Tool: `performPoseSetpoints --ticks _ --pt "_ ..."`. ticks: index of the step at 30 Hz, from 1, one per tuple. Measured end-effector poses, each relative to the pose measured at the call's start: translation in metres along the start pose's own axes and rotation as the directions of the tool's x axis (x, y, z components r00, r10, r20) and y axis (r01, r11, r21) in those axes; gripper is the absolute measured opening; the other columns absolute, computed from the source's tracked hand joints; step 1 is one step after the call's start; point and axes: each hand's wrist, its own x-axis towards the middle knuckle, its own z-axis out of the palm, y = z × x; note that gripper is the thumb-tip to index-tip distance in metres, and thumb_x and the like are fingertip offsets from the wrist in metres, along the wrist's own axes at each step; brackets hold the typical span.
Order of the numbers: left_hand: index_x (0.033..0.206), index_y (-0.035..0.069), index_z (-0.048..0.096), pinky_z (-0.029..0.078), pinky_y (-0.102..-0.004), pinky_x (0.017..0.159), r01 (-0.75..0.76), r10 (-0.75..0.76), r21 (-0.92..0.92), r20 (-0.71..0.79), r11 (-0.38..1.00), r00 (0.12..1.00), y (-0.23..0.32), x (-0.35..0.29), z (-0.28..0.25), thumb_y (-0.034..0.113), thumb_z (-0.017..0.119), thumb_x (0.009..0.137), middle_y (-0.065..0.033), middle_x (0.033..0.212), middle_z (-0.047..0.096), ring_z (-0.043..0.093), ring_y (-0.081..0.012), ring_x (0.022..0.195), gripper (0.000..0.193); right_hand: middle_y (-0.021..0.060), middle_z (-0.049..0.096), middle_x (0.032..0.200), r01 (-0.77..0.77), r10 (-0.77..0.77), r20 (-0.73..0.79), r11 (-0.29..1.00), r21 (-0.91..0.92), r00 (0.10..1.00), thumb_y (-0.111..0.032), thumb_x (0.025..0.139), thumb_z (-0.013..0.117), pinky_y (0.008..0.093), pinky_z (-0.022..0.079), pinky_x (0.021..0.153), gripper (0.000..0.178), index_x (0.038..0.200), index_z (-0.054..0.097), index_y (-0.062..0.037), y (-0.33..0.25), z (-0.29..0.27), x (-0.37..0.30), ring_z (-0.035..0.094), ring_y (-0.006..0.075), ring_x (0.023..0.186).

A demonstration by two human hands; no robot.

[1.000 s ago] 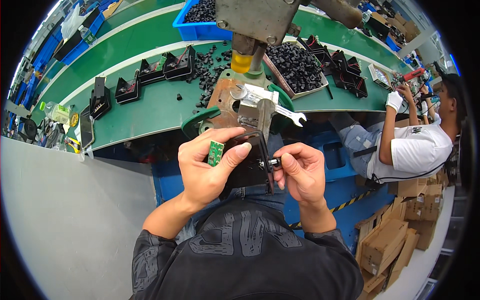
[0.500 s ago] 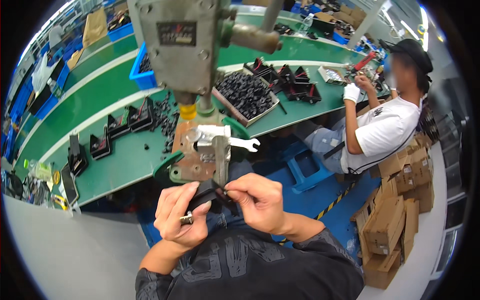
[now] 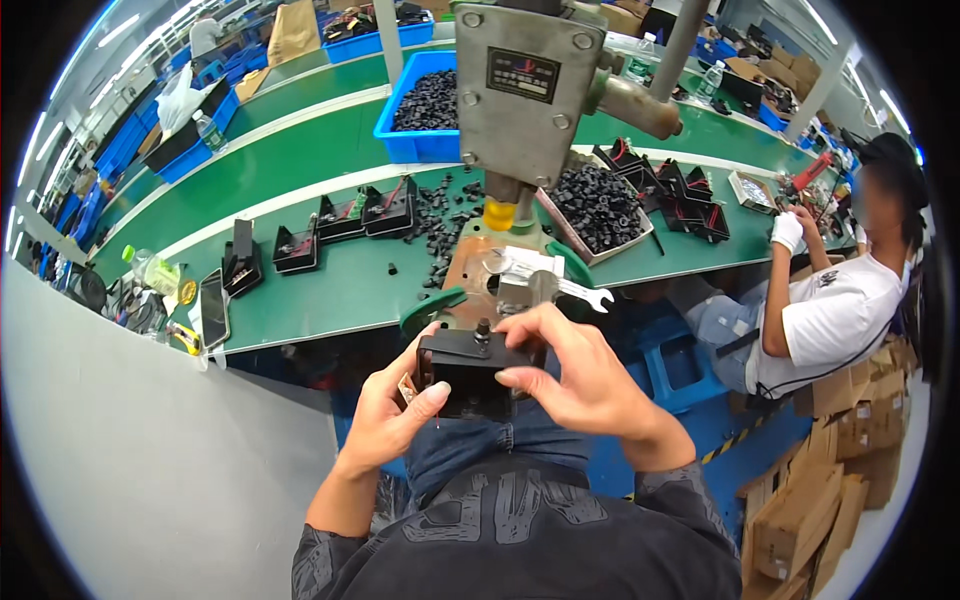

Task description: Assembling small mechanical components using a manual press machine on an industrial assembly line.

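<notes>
- We hold one black box (image 3: 462, 346) above our lap (image 3: 462, 452), near one press (image 3: 530, 135).
- Our left hand (image 3: 380, 412): fingers curl around its left end.
- Our right hand (image 3: 592, 385): fingers pinch its right end.
- At left on the table (image 3: 300, 305), we count four black cases (image 3: 297, 250), one phone (image 3: 214, 312).

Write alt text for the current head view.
The left hand and right hand hold a black box topped by a small post, in front of a press. The green bench beyond carries more boxes and black parts, many in a tray; a blue bin stands behind, and a co-worker is at right.
</notes>
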Motion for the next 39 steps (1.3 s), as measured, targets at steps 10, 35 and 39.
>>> performPoseSetpoints --ticks 10,35,39 --pt "0.123 -0.006 0.051 0.054 -0.0277 0.082 -0.253 0.343 0.258 -0.408 0.932 0.846 -0.043 0.069 0.015 0.004 0.076 0.087 -0.0099 0.101 0.07 0.067 -0.0141 0.093 0.045 0.0145 0.072 0.108 0.106 -0.108 -0.379 0.994 -0.027 0.919 -0.01 0.085 0.076 0.0343 0.053 0.085 0.03 0.112 0.066 0.0001 0.03 -0.004 0.03 0.069 0.0249 0.096" --pt "0.134 -0.002 0.048 0.055 -0.0465 0.075 -0.3 0.565 0.694 -0.186 0.654 0.804 -0.067 0.117 0.054 0.007 0.073 0.073 -0.0252 0.099 0.068 0.068 -0.0433 0.087 0.067 0.011 0.061 0.102 0.481 -0.545 -0.518 0.835 -0.267 0.659 -0.043 0.092 0.072 0.0346 0.05 0.085 0.062 0.13 0.052 0.0013 -0.135 -0.208 0.137 0.061 0.0208 0.092" --pt "0.134 0.0 0.049 0.055 -0.0465 0.076 -0.305 0.587 0.682 -0.225 0.665 0.777 -0.072 0.114 0.051 0.009 0.072 0.073 -0.0236 0.099 0.069 0.068 -0.0427 0.086 0.067 0.0059 0.06 0.087 0.491 -0.44 -0.653 0.863 -0.119 0.616 -0.043 0.092 0.073 0.0311 0.054 0.066 0.056 0.123 0.052 -0.0014 -0.168 -0.174 0.157 0.062 0.0178 0.073"
